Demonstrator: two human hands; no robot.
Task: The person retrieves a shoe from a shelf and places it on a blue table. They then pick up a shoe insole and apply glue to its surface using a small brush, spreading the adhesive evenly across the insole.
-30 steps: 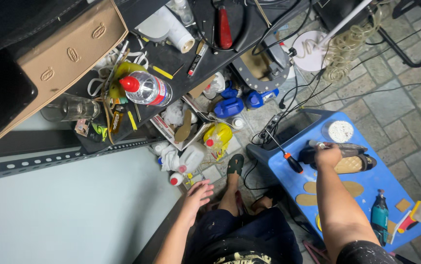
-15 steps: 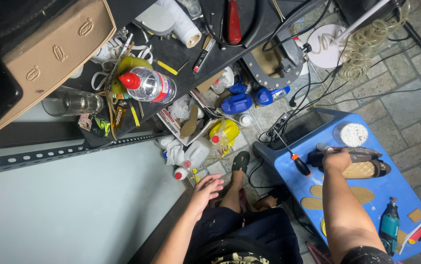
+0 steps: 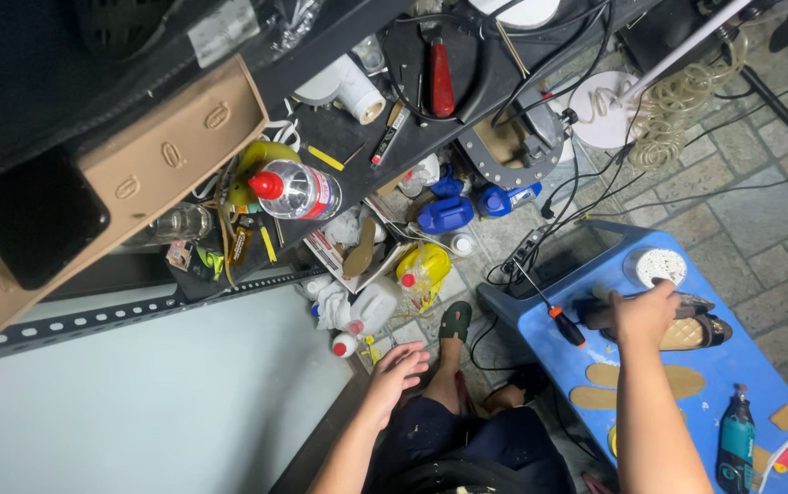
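head view, right hand [image 3: 643, 313] grasping half-hidden sandal [image 3: 698, 329], left hand [image 3: 399, 368] released, empty

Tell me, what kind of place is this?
Probably a small shoe-repair or craft workshop: cut-out insoles and a sandal lie on a blue work table, beside a rotary tool, with a cluttered shelf of tools and bottles alongside.

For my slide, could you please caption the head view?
Seated person's right hand grips a tool over a shoe on a blue table; the left hand hangs free beside cluttered shelves.
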